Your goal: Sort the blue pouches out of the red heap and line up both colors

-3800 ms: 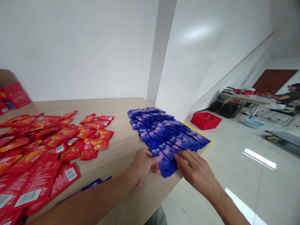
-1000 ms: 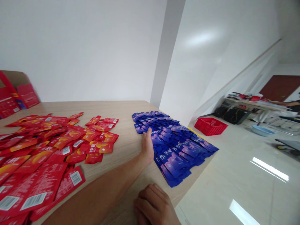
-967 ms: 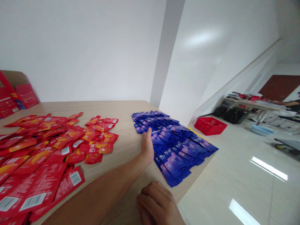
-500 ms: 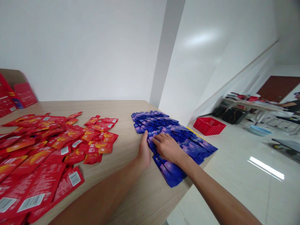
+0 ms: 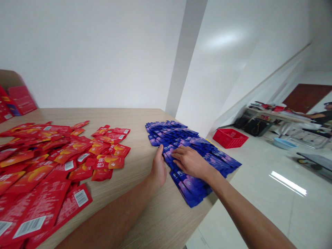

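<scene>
A spread of overlapping blue packets (image 5: pixel 197 145) lies along the right edge of the wooden table (image 5: pixel 140 117). My left hand (image 5: pixel 158 166) rests edge-on against the left side of that spread, fingers straight and together. My right hand (image 5: pixel 190 161) lies flat on top of the blue packets, fingers stretched out towards the left hand. Neither hand holds a packet.
A large heap of red packets (image 5: pixel 52 159) covers the table's left half. Red cartons (image 5: pixel 15 103) stand at the far left. On the floor sit a red crate (image 5: pixel 230 137) and a blue basin (image 5: pixel 284 143). Another person (image 5: pixel 323 116) sits at a distant table.
My right hand rose from the near table edge onto the blue packets beside the left hand. The left hand has stayed against the spread's left side.
</scene>
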Available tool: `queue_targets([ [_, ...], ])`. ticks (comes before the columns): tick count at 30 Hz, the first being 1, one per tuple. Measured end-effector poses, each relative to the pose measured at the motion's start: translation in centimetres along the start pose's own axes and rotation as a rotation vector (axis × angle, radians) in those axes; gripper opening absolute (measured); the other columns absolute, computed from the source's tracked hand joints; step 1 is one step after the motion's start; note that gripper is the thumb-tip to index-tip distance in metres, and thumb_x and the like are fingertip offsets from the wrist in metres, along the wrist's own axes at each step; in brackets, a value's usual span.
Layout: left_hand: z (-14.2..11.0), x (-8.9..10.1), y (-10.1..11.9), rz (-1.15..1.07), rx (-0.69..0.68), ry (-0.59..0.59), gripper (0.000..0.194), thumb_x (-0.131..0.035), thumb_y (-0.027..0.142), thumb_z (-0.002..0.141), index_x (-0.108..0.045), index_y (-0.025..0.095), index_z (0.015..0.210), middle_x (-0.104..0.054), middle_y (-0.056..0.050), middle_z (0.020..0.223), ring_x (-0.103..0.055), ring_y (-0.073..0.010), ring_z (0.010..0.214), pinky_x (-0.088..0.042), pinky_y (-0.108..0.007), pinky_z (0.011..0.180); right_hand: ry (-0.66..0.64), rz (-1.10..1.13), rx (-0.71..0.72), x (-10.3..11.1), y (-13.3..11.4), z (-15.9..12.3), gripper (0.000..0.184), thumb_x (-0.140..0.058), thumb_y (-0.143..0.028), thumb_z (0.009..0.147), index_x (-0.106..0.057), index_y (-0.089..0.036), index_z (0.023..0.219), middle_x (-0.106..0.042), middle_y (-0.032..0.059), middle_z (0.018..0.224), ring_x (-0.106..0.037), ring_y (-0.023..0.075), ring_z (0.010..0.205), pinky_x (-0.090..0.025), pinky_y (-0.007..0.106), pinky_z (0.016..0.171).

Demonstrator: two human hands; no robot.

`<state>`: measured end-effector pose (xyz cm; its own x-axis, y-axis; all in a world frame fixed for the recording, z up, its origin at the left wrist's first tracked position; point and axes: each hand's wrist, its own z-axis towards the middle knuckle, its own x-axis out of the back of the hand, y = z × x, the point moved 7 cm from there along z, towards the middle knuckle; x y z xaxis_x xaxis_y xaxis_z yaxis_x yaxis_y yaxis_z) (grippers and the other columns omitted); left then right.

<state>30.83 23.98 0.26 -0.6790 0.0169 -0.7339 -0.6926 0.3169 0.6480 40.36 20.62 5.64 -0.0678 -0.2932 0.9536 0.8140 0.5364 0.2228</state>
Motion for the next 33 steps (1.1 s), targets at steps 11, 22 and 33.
queue_targets([
  [11,0.3,0.6,-0.1,-0.111,-0.015,0.040,0.024,-0.059,0.034,0.104,-0.078,0.021,0.095,-0.081,-0.007,0.122,-0.056,-0.0228,0.147,-0.035,-0.035,0.127,-0.057,-0.020,-0.080,-0.9,0.6,0.3,0.029,-0.049,-0.025,0.114,-0.075,-0.016,0.108,-0.077,0.0107,0.111,-0.065,0.0237,0.098,-0.042,0.035,0.084],
  [22,0.7,0.7,-0.4,-0.118,-0.038,0.010,0.021,-0.066,0.034,0.098,-0.073,0.022,0.083,-0.079,-0.005,0.094,-0.066,-0.0249,0.126,-0.046,-0.035,0.113,-0.012,-0.137,-0.119,-0.7,-0.6,0.3,0.024,-0.054,-0.020,0.111,-0.075,-0.016,0.099,-0.076,0.0091,0.098,-0.062,0.0224,0.091,-0.037,0.036,0.079],
  [33,0.8,0.7,-0.6,-0.147,-0.051,-0.003,0.016,-0.066,0.033,0.099,-0.075,0.021,0.093,-0.080,-0.004,0.103,-0.066,-0.0232,0.126,-0.048,-0.034,0.110,0.050,-0.179,-0.012,0.2,-0.1,-0.3,0.012,-0.061,-0.019,0.106,-0.072,-0.015,0.107,-0.074,0.0088,0.102,-0.060,0.0244,0.095,-0.037,0.038,0.082],
])
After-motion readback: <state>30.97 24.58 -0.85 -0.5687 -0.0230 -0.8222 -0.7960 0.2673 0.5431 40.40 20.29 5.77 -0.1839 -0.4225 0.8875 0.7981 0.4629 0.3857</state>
